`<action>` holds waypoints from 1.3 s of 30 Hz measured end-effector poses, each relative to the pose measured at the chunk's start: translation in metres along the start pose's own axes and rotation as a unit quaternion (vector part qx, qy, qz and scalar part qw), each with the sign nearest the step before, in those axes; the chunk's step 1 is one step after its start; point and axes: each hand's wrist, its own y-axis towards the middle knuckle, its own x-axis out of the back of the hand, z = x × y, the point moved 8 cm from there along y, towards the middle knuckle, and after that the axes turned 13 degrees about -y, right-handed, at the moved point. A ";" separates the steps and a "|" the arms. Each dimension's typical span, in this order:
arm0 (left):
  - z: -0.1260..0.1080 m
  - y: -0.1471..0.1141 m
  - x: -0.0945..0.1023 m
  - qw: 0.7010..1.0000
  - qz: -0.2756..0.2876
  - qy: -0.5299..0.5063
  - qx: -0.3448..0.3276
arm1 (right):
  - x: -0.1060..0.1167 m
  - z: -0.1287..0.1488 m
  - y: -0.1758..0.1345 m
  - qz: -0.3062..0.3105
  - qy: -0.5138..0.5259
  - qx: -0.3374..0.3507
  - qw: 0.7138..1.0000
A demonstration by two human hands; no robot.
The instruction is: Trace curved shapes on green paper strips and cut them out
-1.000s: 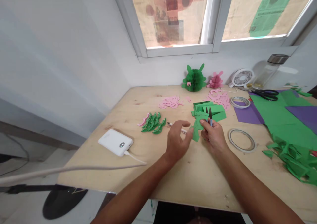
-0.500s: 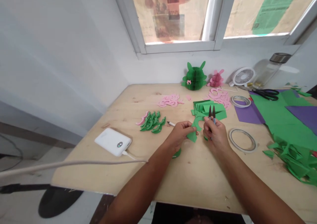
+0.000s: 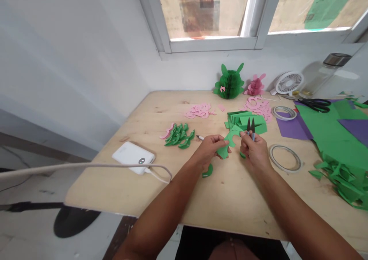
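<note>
My left hand (image 3: 212, 149) is closed in a pinch on a piece of green paper (image 3: 223, 150) with a curved cut-out. Small scissors (image 3: 250, 126), dark-bladed with a bluish handle, are in my right hand (image 3: 254, 149); their tips point away from me and stand apart. The thumb and forefinger of that hand also touch the far end of the paper. Just behind lies a stack of folded green sheets (image 3: 260, 125). A curved green cut-out (image 3: 207, 170) rests beside my left wrist, and another green bit shows partly under my right hand.
Left on the table are green curved pieces (image 3: 176, 134), pink cut-outs (image 3: 198, 110) and a power bank (image 3: 133, 157) with a cable. To the right lie tape rolls (image 3: 285, 158), black scissors (image 3: 314, 104) and green scraps (image 3: 342, 179). A green paper figure (image 3: 229, 84) stands by the wall.
The view has shifted slightly. The green paper has turned a little between my hands, and my right thumb and forefinger are now at its far end. The scissors stay in my right hand.
</note>
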 end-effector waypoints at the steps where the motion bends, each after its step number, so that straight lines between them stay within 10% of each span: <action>1: 0.000 0.000 0.000 1.000 0.000 0.005 0.007 | 0.000 0.000 0.000 -0.002 0.001 0.001 1.000; 28: -0.012 0.005 0.023 0.992 -0.091 -0.061 -0.070 | -0.001 -0.005 -0.003 -0.002 0.017 -0.018 1.000; 39: -0.007 -0.003 -0.004 0.982 -0.007 -0.181 -0.051 | -0.005 -0.003 -0.005 0.028 0.106 -0.041 0.993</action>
